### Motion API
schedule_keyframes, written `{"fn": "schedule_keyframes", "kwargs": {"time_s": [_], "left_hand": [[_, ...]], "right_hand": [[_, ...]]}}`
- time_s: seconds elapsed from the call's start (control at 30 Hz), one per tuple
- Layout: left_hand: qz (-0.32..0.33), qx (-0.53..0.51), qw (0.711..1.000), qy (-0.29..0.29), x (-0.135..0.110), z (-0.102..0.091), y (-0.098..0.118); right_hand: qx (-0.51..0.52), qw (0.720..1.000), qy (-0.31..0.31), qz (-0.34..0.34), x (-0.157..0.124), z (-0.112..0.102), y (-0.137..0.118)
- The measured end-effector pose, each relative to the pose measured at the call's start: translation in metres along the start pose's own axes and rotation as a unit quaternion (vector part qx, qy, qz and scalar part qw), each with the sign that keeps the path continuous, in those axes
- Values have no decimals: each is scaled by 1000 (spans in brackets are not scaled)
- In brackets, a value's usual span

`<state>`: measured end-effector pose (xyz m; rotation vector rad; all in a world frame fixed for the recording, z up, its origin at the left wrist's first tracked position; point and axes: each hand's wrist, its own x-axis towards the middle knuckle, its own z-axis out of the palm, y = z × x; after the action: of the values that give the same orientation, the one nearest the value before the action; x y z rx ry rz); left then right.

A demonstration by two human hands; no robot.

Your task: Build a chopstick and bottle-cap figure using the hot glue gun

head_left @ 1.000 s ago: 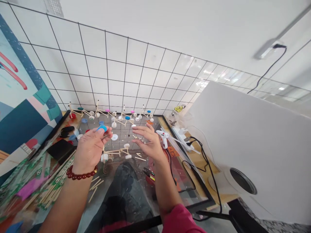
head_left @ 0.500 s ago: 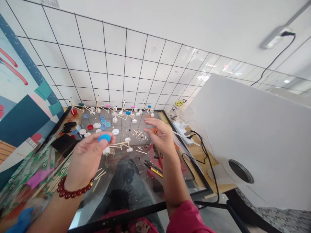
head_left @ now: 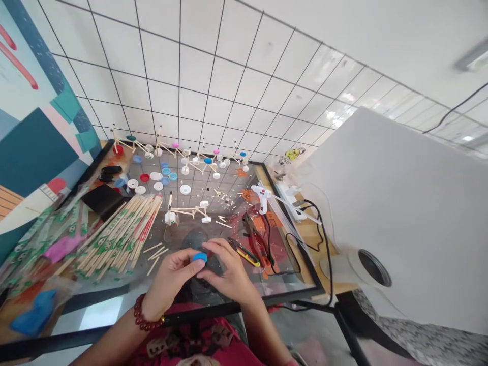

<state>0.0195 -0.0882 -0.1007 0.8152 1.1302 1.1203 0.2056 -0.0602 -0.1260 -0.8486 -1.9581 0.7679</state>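
My left hand (head_left: 173,278) is closed, pinching a small, smooth blue lump of clay (head_left: 200,257) between thumb and fingers. Close beside it on the right is my right hand (head_left: 225,270), thumb and fingers apart and curved, holding nothing; I cannot tell whether its fingertips touch the lump. Both hands are above the near part of the glass table. Just beyond them stands a small tricycle-like stick model (head_left: 186,210) with white bottle-cap wheels.
Several similar stick models (head_left: 202,165) line the back, near loose caps (head_left: 185,189). Wrapped chopsticks (head_left: 118,234) lie left. To the right are a white glue gun (head_left: 262,197), pliers (head_left: 256,233), a yellow cutter (head_left: 246,256) and a black cable (head_left: 331,274).
Both hands have drawn in toward my body and come together, my left hand keeping hold of the blue lump of clay. The view has tilted, and the chopsticks and glue gun are now uncovered.
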Motion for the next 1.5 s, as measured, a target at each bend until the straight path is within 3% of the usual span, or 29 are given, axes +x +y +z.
{"fn": "schedule_keyframes", "kwargs": {"time_s": [0.4, 0.57, 0.73, 0.93, 1.1, 1.33, 1.5], "left_hand": [[56, 72, 996, -22, 33, 13, 24], [63, 63, 996, 11, 44, 6, 11], [24, 49, 996, 65, 44, -2, 1], [14, 78, 996, 42, 45, -3, 2], [0, 40, 999, 18, 48, -3, -2], [34, 33, 995, 87, 48, -4, -1], [50, 69, 994, 68, 45, -8, -7]], "right_hand": [[-33, 999, 12, -24, 37, -16, 4], [-45, 997, -4, -57, 50, -14, 15], [-17, 1000, -3, -10, 50, -7, 30], [-33, 999, -38, -5, 48, -11, 27], [-43, 999, -27, -12, 50, -11, 28], [-71, 997, 8, 3, 51, -14, 39], [-60, 998, -27, 0, 48, -17, 40]]}}
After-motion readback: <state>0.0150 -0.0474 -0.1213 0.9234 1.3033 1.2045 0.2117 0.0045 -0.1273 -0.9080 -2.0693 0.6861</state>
